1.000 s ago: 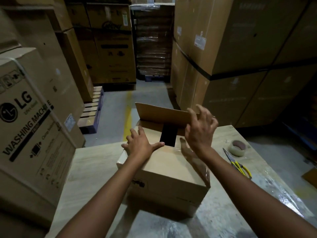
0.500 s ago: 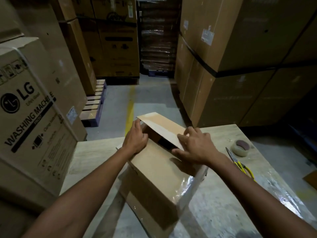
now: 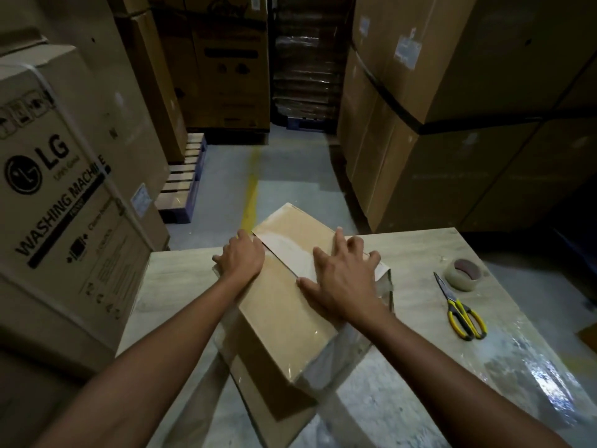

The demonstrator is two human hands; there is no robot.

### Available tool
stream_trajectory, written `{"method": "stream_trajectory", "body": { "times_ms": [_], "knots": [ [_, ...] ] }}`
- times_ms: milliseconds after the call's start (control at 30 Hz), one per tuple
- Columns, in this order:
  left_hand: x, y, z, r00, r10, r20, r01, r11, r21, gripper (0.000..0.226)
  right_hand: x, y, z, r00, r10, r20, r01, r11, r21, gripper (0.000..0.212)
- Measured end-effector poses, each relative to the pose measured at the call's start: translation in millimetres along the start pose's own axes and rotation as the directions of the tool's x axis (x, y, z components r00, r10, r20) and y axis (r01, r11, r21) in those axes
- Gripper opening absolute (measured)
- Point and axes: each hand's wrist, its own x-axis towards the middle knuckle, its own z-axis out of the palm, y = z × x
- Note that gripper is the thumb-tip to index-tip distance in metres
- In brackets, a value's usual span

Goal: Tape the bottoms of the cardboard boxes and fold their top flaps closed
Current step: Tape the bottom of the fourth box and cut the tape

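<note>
Centre of frame: a brown cardboard box [image 3: 284, 321], wrapped in clear tape, sits skewed on the pale wood-grain table [image 3: 420, 253]. The right hand [image 3: 344, 279] presses its far top flap [image 3: 290, 234] down, fingers [image 3: 338, 242] spread and released. The left hand [image 3: 240, 258] rests on the box's left edge; whether its fingers grasp cannot be told. Right of frame: a tape roll [image 3: 463, 274] and yellow-handled scissors [image 3: 458, 308] lie on the table.

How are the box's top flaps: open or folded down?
Folded down: far flap lies flat atop the brown cardboard box; right hand presses it; no opening shows.
</note>
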Motion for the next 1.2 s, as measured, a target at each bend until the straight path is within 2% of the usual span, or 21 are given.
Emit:
{"method": "stream_trajectory", "body": {
  "times_ms": [133,267,367,433,533,733,833,900,1000,1100,1200],
  "knots": [
    [2.2,-20.3,5.9,0.997,0.036,-0.067,-0.041,0.997,-0.071,0.034,6.0,-16.5,1.9,0.997,0.056,-0.05,-0.056,0.998,0.001,0.065],
    [14.7,-13.6,1.4,0.994,0.039,-0.098,-0.051,0.991,-0.127,0.032,20.7,-1.2,6.5,0.986,0.149,-0.078,-0.144,0.987,0.071,0.065],
    [30.8,6.7,-8.1,0.985,0.127,-0.118,-0.14,0.984,-0.113,0.035,32.2,21.7,12.3,0.971,0.213,-0.108,-0.195,0.968,0.158,0.066],
    [41.2,20.7,-13.4,0.971,0.224,-0.08,-0.228,0.973,-0.045,0.042,36.3,27.7,22.2,0.952,0.282,-0.117,-0.251,0.941,0.226,0.065],
    [55.4,24.2,-8.8,0.948,0.315,0.048,-0.317,0.946,0.068,0.052,35.9,15.1,36.7,0.93,0.351,-0.109,-0.323,0.922,0.212,0.07],
    [58.1,-20.2,20.0,0.964,0.178,0.199,-0.189,0.981,0.037,0.054,46.5,-21.4,50.2,0.967,0.255,0.001,-0.253,0.96,0.115,0.076],
    [47.2,-34.3,27.8,0.964,0.087,0.251,-0.079,0.996,-0.042,0.056,45.7,-26.4,57.3,0.976,0.218,0.027,-0.219,0.967,0.129,0.08],
    [44.1,-37.3,32.4,0.965,0.077,0.252,-0.057,0.995,-0.084,0.058,46.3,-26.8,61.3,0.97,0.23,0.078,-0.241,0.953,0.184,0.083],
    [43.1,-33.0,36.5,0.964,0.128,0.234,-0.109,0.99,-0.094,0.065,40.7,-19.7,77.2,0.946,0.279,0.166,-0.315,0.912,0.263,0.087],
    [36.1,-22.0,46.3,0.931,0.256,0.261,-0.259,0.966,-0.023,0.07,23.5,-2.9,99.0,0.913,0.288,0.289,-0.368,0.886,0.282,0.085],
    [23.2,-15.9,59.0,0.922,0.299,0.246,-0.333,0.936,0.112,0.078,11.8,4.7,111.8,0.937,0.255,0.238,-0.318,0.905,0.284,0.077]
  ]
}}
